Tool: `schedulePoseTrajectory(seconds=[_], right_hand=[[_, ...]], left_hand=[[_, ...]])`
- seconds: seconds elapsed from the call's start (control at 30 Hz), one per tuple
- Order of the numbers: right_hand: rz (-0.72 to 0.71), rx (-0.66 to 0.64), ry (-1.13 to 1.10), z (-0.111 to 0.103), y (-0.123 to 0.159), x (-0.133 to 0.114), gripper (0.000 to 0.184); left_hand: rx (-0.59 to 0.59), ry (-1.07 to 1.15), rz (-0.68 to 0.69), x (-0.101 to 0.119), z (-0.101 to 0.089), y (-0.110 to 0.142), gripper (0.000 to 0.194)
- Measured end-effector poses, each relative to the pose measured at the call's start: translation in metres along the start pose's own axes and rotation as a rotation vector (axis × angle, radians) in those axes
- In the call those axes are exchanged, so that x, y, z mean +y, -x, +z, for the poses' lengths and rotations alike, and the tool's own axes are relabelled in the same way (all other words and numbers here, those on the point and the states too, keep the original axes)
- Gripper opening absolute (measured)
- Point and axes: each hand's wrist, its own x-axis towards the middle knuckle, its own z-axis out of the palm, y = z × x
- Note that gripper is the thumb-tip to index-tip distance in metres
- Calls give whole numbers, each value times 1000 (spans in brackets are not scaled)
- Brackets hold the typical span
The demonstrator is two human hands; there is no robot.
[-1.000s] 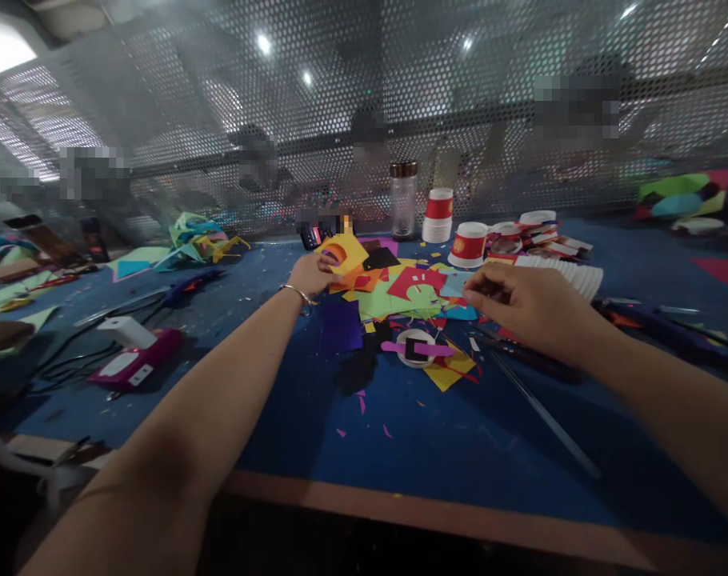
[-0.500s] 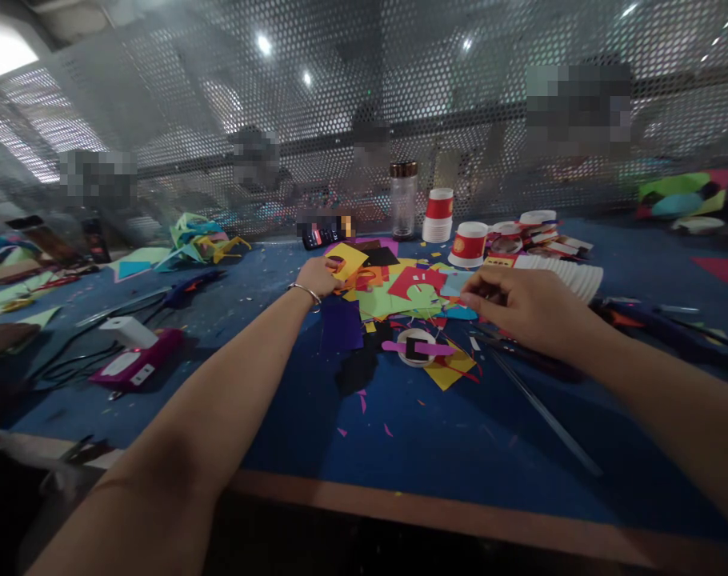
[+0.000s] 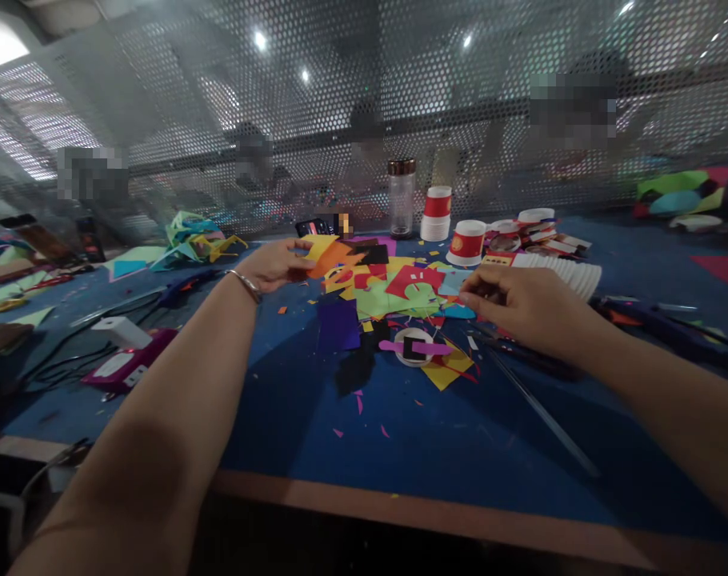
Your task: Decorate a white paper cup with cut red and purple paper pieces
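Observation:
My left hand (image 3: pixel 276 264), with a bracelet on its wrist, is closed on sheets of coloured paper, a yellow sheet and an orange sheet (image 3: pixel 334 258), lifted at the left side of a paper pile. The pile spreads between my hands, with a red cut piece (image 3: pixel 413 282) over light green paper (image 3: pixel 394 302). At the pile's right side my right hand (image 3: pixel 511 300) has curled fingers, thumb near the index finger. Its fingertips are beside light blue paper (image 3: pixel 455 280); whether anything is in them is hidden. Nearer me lies a white round piece with a purple strip (image 3: pixel 391 346) and black square.
Red-and-white paper cups (image 3: pixel 466 242), a glass bottle (image 3: pixel 402 204) and a phone (image 3: pixel 310 228) stand or lie behind the pile. A purple power strip (image 3: pixel 139 364) with cables is at left. A glue stick (image 3: pixel 550 420) lies at right. Perforated metal panels rise behind.
My left hand has moved left, drawing the yellow and orange paper with it; the orange sheet now shows more. My right hand has barely moved.

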Motion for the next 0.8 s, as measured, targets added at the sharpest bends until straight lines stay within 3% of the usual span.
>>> schedulePoseTrajectory(seconds=[0.2,0.43,0.67,0.8], right_hand=[[3,-6,-23,2,0,3,25],[28,-51,-29,1,-1,1,25],[4,-34,-38,5,0,4,23],[6,-27,-28,7,0,5,23]], left_hand=[[-297,-63,-67,6,-13,19,38],[-429,-468,-10,-2,-8,7,31],[-360,-625,26,3,-15,3,16],[-192,-657,105,-5,-1,-6,13]])
